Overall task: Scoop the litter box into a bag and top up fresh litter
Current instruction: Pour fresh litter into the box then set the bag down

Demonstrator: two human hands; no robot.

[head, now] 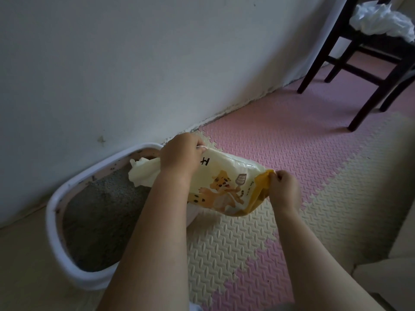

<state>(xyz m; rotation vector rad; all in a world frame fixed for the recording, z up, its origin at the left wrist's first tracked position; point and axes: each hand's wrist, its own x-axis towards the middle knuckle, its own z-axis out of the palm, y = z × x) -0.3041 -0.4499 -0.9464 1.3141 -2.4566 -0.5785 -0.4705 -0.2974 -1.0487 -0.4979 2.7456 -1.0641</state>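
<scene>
A white-rimmed litter box stands against the wall, filled with grey litter. Over its right end lies a cream and yellow litter bag printed with a cartoon tiger, tipped so its crumpled open mouth points left over the litter. My left hand grips the bag near its upper middle. My right hand pinches the bag's yellow bottom corner and holds it raised. No litter is visibly falling from the mouth.
Pink and cream foam floor mats cover the floor to the right. A dark wooden chair with a white plastic bag on its seat stands at the far right. The wall runs close behind the box.
</scene>
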